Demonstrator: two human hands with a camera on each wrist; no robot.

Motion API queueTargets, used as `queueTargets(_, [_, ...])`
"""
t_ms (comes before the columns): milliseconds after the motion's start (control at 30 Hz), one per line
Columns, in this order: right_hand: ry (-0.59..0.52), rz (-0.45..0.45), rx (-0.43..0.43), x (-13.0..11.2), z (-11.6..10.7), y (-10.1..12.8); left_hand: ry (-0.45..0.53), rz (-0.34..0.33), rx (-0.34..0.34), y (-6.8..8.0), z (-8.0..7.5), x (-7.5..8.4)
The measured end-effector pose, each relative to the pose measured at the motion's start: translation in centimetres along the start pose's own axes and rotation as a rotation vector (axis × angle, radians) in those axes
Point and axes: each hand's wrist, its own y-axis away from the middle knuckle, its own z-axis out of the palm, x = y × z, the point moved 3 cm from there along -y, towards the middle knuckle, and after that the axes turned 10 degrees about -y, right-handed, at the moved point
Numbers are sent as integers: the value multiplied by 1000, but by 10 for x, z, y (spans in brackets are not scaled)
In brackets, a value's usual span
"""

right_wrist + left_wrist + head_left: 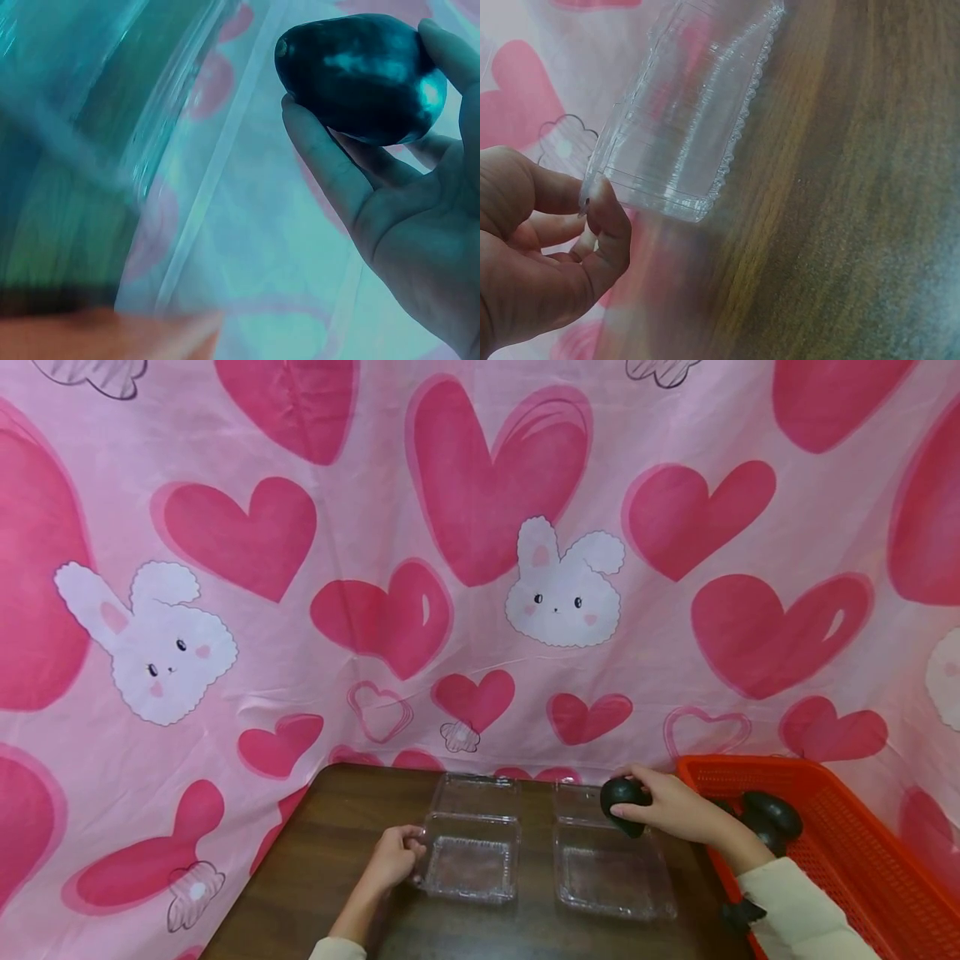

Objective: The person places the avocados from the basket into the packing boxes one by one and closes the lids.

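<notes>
Two clear plastic clamshell boxes with raised lids stand side by side on the table. My left hand [397,857] pinches the outer edge of the left box [686,142] between thumb and fingers. Above the right box [611,881], near its lid, my right hand [671,806] holds a dark green avocado [622,800]. The right wrist view shows this smooth avocado [360,79] with its stem end turned away from the palm, gripped between thumb and fingers. Part of the right box's lid is hidden behind the avocado and hand.
An orange-red plastic basket [873,852] stands to the right, with several dark avocados [772,814] in it, partly covered by my right forearm. The brown wooden table [330,827] meets a pink cloth [480,635] printed with hearts and rabbits at its back and left edges.
</notes>
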Motion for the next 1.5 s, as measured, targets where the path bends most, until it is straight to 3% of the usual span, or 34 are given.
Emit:
queueTargets(300, [-155,8,-23,-7,35,-22,-27,5,-11,-1,0,-4])
queueTargets(767, [-247,12,5,-2,87,-45,-17,4,-8,0,-2,-6])
queueTargets(1133, [-413,38,-32,-21,132,-65,-21,13,-14,-2,-3,-3])
queueTargets(1500, [-392,91,-53,-39,173,-82,-38,14,-10,-4,-1,-2])
